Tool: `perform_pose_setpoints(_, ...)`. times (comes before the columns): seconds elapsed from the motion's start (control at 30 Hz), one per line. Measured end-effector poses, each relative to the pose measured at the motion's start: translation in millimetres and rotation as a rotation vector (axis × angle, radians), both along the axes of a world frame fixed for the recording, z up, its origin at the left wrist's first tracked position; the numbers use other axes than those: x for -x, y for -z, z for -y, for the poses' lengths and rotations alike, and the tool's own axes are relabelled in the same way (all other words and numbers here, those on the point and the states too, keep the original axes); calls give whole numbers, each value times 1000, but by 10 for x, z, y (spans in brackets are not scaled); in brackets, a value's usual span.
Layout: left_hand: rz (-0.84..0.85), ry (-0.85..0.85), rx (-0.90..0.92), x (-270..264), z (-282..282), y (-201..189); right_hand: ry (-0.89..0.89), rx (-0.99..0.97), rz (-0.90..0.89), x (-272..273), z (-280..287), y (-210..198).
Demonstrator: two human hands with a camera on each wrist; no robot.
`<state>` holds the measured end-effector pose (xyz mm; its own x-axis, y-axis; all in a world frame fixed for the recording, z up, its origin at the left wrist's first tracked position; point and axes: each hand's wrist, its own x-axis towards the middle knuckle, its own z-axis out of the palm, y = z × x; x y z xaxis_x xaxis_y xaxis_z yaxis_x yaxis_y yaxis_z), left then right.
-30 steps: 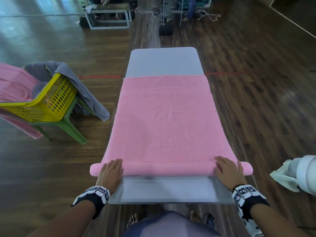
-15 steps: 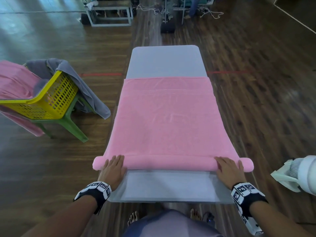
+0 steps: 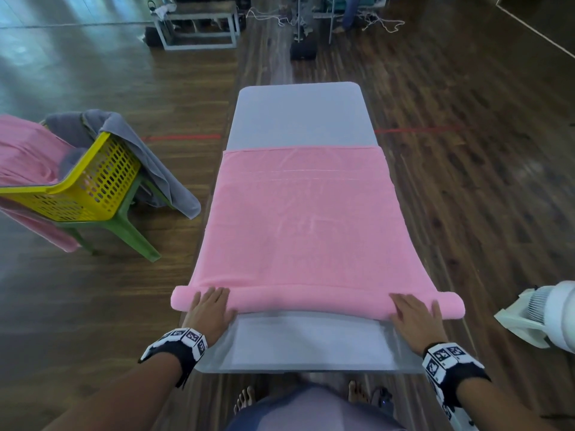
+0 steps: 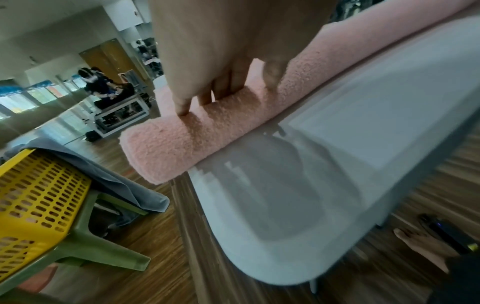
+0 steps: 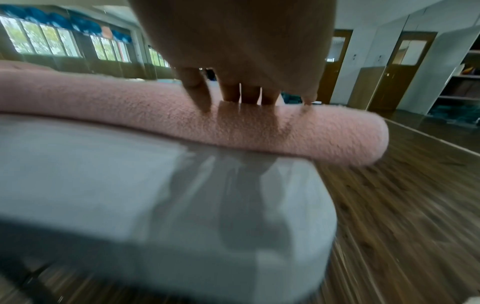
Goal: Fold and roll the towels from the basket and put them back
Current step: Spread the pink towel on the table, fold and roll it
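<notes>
A pink towel (image 3: 305, 219) lies flat along a long grey table (image 3: 298, 116), with its near end wound into a roll (image 3: 311, 301) that overhangs both table sides. My left hand (image 3: 210, 309) presses on the roll's left part (image 4: 182, 142) with straight fingers (image 4: 221, 88). Over at the roll's right part (image 5: 233, 127), my right hand (image 3: 412, 312) lies flat the same way, fingers (image 5: 249, 94) straight on top. To the left a yellow basket (image 3: 90, 185) sits tilted on a green stool (image 3: 124, 225), holding a grey towel (image 3: 149, 163) and another pink towel (image 3: 25, 157).
Bare grey tabletop (image 3: 308, 343) shows between the roll and me. A white fan (image 3: 544, 318) stands on the wooden floor at the right. My bare feet (image 3: 245, 402) are under the table's near end. Benches and cables lie far off at the back.
Both hands have pushed the roll a little farther away from me along the table, so the roll is thicker and more bare tabletop shows on the near side.
</notes>
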<state>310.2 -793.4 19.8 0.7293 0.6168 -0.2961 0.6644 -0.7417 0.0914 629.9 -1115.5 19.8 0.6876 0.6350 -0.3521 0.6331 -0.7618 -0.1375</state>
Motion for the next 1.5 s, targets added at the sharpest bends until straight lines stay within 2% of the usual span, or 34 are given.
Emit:
perform_pose_setpoints(0.13, -69, 66, -20, 103, 47, 71, -4, 20, 7, 92, 145, 119)
perform_pose_setpoints(0.23, -67, 66, -77, 28, 6, 8, -28, 97, 34, -17, 88, 50)
perform_pose_setpoints(0.33, 25, 4, -52, -60, -42, -2, 7, -3, 33, -138, -32, -15)
perform_pose_setpoints(0.4, 19, -22, -12, -56, -10, 19, 11, -77, 22, -153, -54, -5)
perform_pose_setpoints(0.5, -46, 35, 19, 74, 40, 70, -24, -46, -7, -59, 60, 94)
perform_pose_setpoints(0.67, 19, 76, -28, 95, 20, 58, -5, -36, -11, -82, 90, 78)
perform_pose_setpoints(0.83, -1, -1, 9, -108, -29, 82, 18, -172, 126, -190, -13, 48)
perform_pose_setpoints(0.97, -54, 68, 12, -63, -3, 86, -34, -141, 102, -100, 83, 232)
perform_pose_setpoints(1.2, 24, 5, -37, 211, 67, 65, -33, -219, 130, 89, 5, 282)
perform_pose_setpoints(1.4, 40, 32, -63, 150, 185, 63, -35, -48, 75, -42, 136, 179)
perform_pose_setpoints(1.5, 57, -6, -95, 111, 116, 90, -35, -171, 99, -101, 76, 167)
